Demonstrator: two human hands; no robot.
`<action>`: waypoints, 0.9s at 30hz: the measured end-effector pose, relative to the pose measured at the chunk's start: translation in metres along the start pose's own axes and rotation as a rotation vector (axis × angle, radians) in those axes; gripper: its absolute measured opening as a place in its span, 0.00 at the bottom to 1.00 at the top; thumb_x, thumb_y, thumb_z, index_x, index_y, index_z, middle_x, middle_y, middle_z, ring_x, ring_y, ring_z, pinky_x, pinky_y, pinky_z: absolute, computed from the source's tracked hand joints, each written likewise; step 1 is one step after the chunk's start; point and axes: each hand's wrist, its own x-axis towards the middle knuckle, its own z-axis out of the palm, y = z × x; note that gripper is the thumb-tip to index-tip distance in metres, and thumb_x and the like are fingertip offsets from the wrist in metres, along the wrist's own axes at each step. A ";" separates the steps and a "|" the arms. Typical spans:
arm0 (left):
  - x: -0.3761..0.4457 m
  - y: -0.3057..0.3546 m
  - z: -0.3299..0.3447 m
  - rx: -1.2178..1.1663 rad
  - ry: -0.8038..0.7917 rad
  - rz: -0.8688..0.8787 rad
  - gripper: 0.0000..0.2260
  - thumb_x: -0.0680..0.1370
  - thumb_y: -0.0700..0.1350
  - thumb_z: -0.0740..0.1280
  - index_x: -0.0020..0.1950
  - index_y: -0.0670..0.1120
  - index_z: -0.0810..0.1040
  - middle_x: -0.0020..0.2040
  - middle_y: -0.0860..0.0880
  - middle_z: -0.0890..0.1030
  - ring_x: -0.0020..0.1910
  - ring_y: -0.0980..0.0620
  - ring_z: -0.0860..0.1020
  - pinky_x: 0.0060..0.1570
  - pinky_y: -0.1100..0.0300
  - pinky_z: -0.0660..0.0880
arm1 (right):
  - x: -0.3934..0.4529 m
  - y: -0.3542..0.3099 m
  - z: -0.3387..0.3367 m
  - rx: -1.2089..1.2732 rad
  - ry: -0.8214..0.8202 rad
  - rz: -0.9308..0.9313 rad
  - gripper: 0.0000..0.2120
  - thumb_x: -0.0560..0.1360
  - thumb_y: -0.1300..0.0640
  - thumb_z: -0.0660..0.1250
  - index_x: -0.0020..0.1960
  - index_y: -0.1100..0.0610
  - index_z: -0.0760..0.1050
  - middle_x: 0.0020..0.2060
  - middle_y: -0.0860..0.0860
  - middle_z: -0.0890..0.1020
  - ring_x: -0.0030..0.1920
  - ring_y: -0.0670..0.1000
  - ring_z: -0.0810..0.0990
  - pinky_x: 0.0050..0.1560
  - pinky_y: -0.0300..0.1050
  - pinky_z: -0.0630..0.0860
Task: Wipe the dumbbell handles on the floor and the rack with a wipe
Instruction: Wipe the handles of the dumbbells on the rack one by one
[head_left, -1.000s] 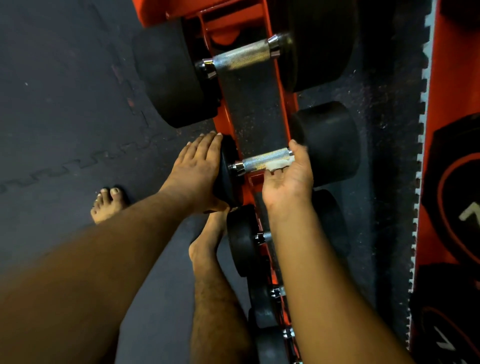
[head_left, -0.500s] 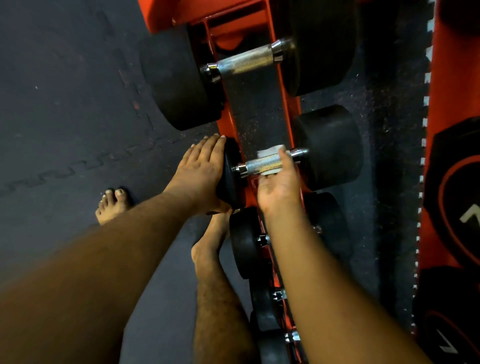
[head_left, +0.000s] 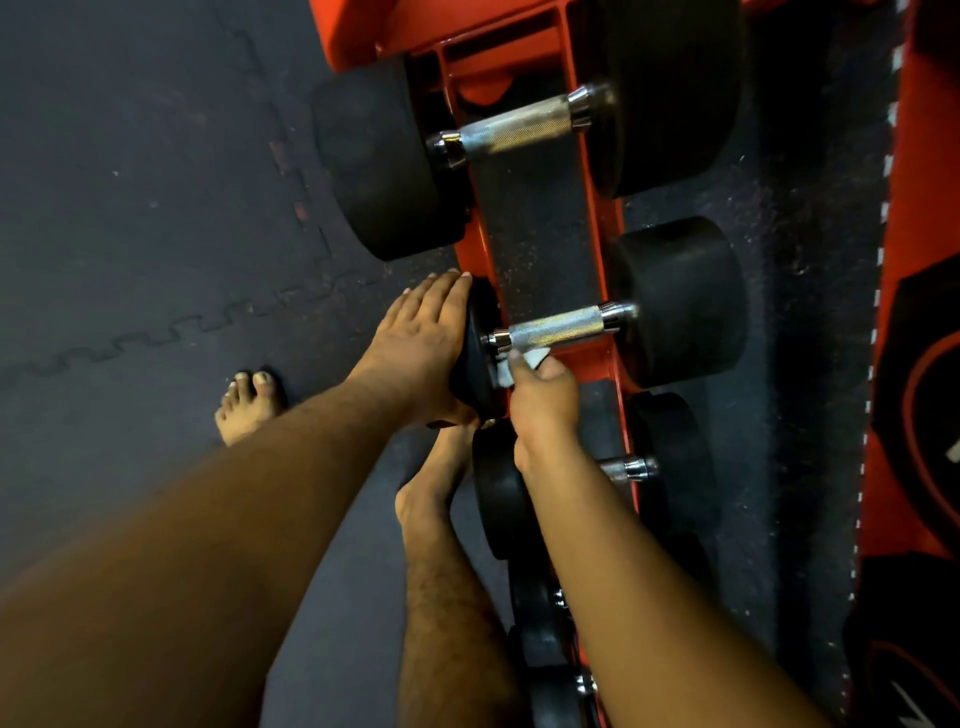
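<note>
A black dumbbell with a knurled steel handle lies across the orange rack at mid frame. My left hand rests flat, fingers straight, on the outer face of its left head. Just below the handle's left end, my right hand pinches a small white wipe; the wipe sits under the handle near the left collar. Whether it touches the steel cannot be told. A larger dumbbell's handle lies further up the rack.
Smaller dumbbells line the rack below my right arm, partly hidden by it. My two bare feet stand on the dark interlocking floor mats left of the rack. Orange and black plates sit at the right edge.
My right hand has slid with the wipe from the right part of the handle to its left end and dropped below it, leaving most of the handle bare. My left hand stays on the head.
</note>
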 end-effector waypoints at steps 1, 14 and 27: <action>0.000 0.001 0.000 -0.003 -0.003 0.000 0.70 0.57 0.66 0.82 0.83 0.44 0.39 0.84 0.44 0.46 0.83 0.46 0.44 0.81 0.48 0.44 | -0.006 0.002 -0.003 -0.074 0.002 -0.051 0.05 0.80 0.60 0.67 0.49 0.54 0.81 0.45 0.53 0.86 0.49 0.56 0.86 0.50 0.51 0.83; -0.004 0.003 -0.006 -0.023 -0.014 0.004 0.69 0.59 0.65 0.82 0.83 0.44 0.40 0.84 0.44 0.45 0.83 0.46 0.44 0.77 0.54 0.38 | 0.022 -0.019 -0.018 -1.464 -0.181 -1.104 0.26 0.78 0.63 0.59 0.76 0.58 0.67 0.73 0.53 0.73 0.77 0.53 0.65 0.80 0.55 0.52; 0.000 -0.001 -0.001 -0.024 -0.007 0.034 0.70 0.58 0.67 0.82 0.83 0.44 0.39 0.84 0.44 0.45 0.82 0.45 0.44 0.81 0.50 0.41 | 0.027 -0.020 -0.034 0.879 0.112 0.084 0.11 0.81 0.70 0.58 0.58 0.62 0.76 0.54 0.61 0.82 0.56 0.58 0.82 0.68 0.56 0.73</action>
